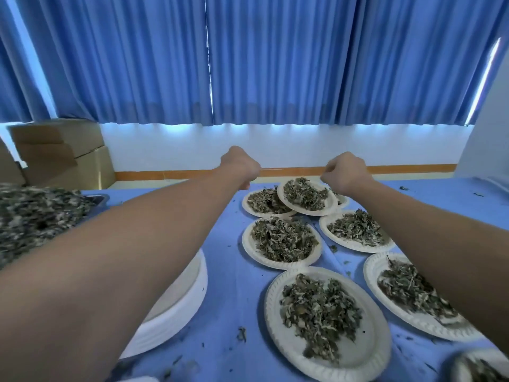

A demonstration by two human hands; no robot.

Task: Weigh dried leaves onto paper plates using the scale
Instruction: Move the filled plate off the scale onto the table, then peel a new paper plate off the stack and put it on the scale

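Left grip: fingers curled under, the back of the hand turned to the camera. Whether anything is held cannot be told.
Right grip: likewise curled, the fingertips just beside the far rim of the top plate. A pinch on that rim is possible, but it cannot be told.

Both arms are stretched out to the far end of the counter. The top plate, loaded with dried leaves, lies overlapping the plate to its left and another that is mostly hidden under the right grip. Further filled plates are laid out nearer the camera, each bearing its own heap.

A stack of empty plates is partly covered by the left forearm. A blurred mass of loose leaves is seen at the left edge. No scale is in view.

Step judged: a weighed portion is being set down among the finished ones.

Next move, as judged: both grips are to be drawn clear, an empty plate taken from the stack, and loose leaves added until the target weight is reached. The overlap at the far end should be watched, since a tilted plate may shed leaves.
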